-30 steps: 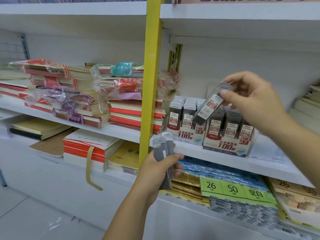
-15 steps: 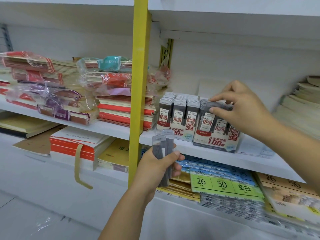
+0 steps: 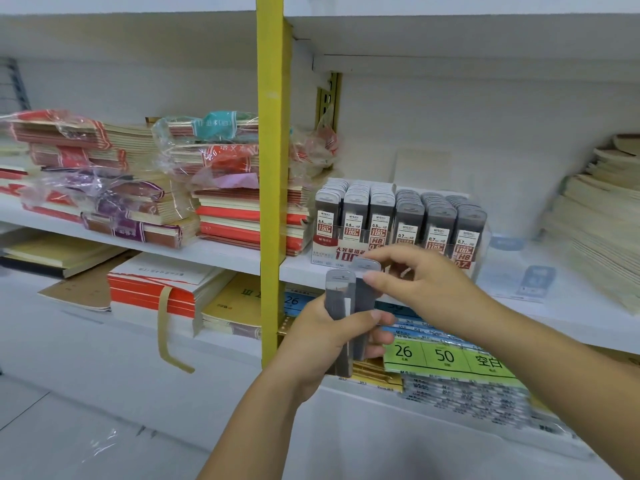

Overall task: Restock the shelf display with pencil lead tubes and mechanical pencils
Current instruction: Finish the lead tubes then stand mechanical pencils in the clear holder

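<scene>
My left hand [image 3: 329,344] grips two grey pencil lead tubes [image 3: 341,306] upright in front of the shelf edge. My right hand [image 3: 422,285] reaches over from the right and pinches the top of the right-hand tube [image 3: 365,268]. Behind them on the middle shelf stand two display boxes: the left box [image 3: 349,223] holds rows of 0.5 lead tubes, the right box [image 3: 440,223] holds rows of 0.7 lead tubes. Both boxes look full. No mechanical pencils are visible.
A yellow upright post [image 3: 272,168] divides the shelving. Stacks of wrapped notebooks [image 3: 138,188] fill the left shelf; pale notebooks [image 3: 602,216] pile at the right. Green labelled packs [image 3: 446,358] lie on the lower shelf. A small blue tag [image 3: 535,280] lies on the shelf [image 3: 571,306].
My right hand let go of the tube it set into the 0.7 box and came down to the tubes in my left hand, pinching one. The left hand stayed put.
</scene>
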